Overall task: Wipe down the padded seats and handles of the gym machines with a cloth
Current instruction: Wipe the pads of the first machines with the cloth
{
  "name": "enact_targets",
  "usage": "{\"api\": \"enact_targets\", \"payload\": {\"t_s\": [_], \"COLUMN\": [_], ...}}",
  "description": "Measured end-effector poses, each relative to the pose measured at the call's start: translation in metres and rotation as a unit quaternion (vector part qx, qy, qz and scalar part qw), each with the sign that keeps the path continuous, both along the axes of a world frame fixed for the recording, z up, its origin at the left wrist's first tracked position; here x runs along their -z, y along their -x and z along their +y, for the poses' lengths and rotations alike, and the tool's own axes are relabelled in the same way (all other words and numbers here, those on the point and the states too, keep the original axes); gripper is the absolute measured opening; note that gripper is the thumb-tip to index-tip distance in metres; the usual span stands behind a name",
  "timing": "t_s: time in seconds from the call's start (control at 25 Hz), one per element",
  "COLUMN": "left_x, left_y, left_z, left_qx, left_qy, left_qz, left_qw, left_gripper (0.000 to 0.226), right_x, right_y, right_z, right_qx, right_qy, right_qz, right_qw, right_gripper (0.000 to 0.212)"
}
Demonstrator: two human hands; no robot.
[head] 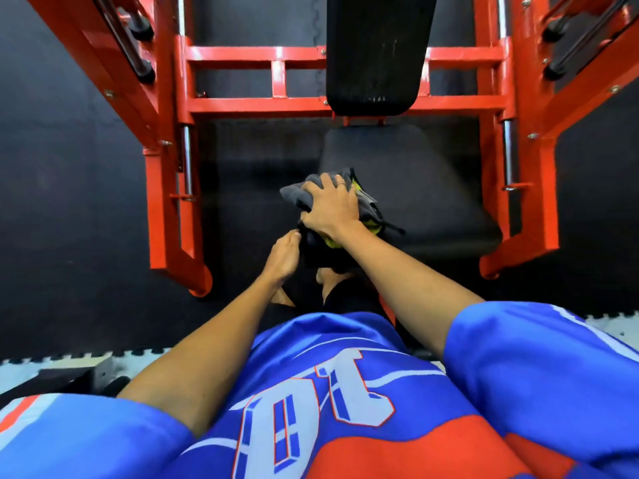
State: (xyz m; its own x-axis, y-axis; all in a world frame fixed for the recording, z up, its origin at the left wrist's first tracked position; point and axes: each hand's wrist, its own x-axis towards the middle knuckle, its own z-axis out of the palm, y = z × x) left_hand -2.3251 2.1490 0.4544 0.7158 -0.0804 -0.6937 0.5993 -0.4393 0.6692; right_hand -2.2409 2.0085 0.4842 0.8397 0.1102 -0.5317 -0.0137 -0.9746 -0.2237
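Status: early-to-mid, my read. Seat wipe is in hand, the rest looks open. Far left, the handles [140, 27] are black rubber-looking grips on dark bars, with no cloth near them, so I count them as to do. The red frame [166, 174] is glossy painted box steel, square-edged with rounded feet, and a polished chrome rod [187, 157] runs alongside the upright. The floor mat [69, 167] is matte black, and its near edge has an interlocking tile profile. The left hand [281, 259] reaches to the near-left edge of a dark bundle under the cloth. Its fingertips are at that edge, but I cannot tell whether it pinches or only touches. The cloth [299, 193] is grey, soft and bunched into a wad, with a yellow-green layer and a dark cord showing beneath. It sits at the near-left corner of the seat pad [415, 188]. The right hand [332, 209] lies palm-down on the wad, fingers curved over it, gripping and pressing. The seat pad is black vinyl-type, smooth, low sheen, tapered with rounded corners. No wipe streaks are visible, so covered area is unknown. The back pad [377, 50], far of the seat, is the same material, shows dull scuffs, and is likely not yet wiped. The right side mirrors the left.
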Motion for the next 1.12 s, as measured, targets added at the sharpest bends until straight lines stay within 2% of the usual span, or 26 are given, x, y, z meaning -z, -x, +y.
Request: {"api": "enact_targets", "payload": {"t_s": [0.12, 0.24, 0.32, 0.4, 0.48, 0.56, 0.64, 0.84, 0.92, 1.0, 1.12], "left_x": [0.006, -0.016, -0.033, -0.044, -0.054, -0.065, -0.069, -0.088, -0.09, -0.094, -0.106], "left_y": [0.0, -0.013, -0.028, -0.046, -0.065, -0.084, -0.103, -0.14, -0.151, -0.159, -0.166], "left_z": [0.03, 0.038, 0.037, 0.031, 0.022, 0.014, 0.004, -0.025, -0.037, -0.051, -0.074], "left_qx": [-0.009, 0.0, -0.003, -0.013, 0.012, 0.021, 0.025, 0.074, 0.077, 0.115, 0.194], "left_qy": [-0.001, 0.017, 0.068, 0.125, 0.139, 0.151, 0.174, 0.2, 0.216, 0.232, 0.219], "left_qz": [0.003, 0.008, 0.022, 0.045, 0.038, 0.012, 0.021, 0.051, 0.085, 0.12, 0.164], "left_qw": [1.0, 1.0, 0.997, 0.991, 0.989, 0.988, 0.984, 0.976, 0.97, 0.958, 0.942], "left_gripper": [0.05, 0.038, 0.035, 0.054, 0.072, 0.058, 0.044, 0.026, 0.028, 0.044, 0.06], "right_x": [-0.015, -0.022, -0.033, -0.044, -0.045, -0.045, -0.046, -0.056, -0.056, -0.059, -0.069], "right_y": [0.045, 0.071, 0.071, 0.063, 0.062, 0.064, 0.061, 0.042, 0.038, 0.04, 0.051], "right_z": [0.017, 0.024, 0.023, 0.02, 0.015, 0.013, 0.007, -0.013, -0.025, -0.036, -0.04], "right_qx": [0.006, 0.041, 0.099, 0.15, 0.2, 0.264, 0.346, 0.515, 0.585, 0.641, 0.7], "right_qy": [0.004, -0.035, -0.079, -0.125, -0.194, -0.291, -0.375, -0.443, -0.414, -0.392, -0.444], "right_qz": [-0.047, -0.082, -0.09, -0.094, -0.096, -0.097, -0.102, -0.137, -0.152, -0.132, -0.106], "right_qw": [0.999, 0.995, 0.988, 0.976, 0.956, 0.914, 0.854, 0.721, 0.681, 0.646, 0.549], "right_gripper": [0.063, 0.063, 0.067, 0.071, 0.076, 0.076, 0.068, 0.055, 0.054, 0.054, 0.066]}}
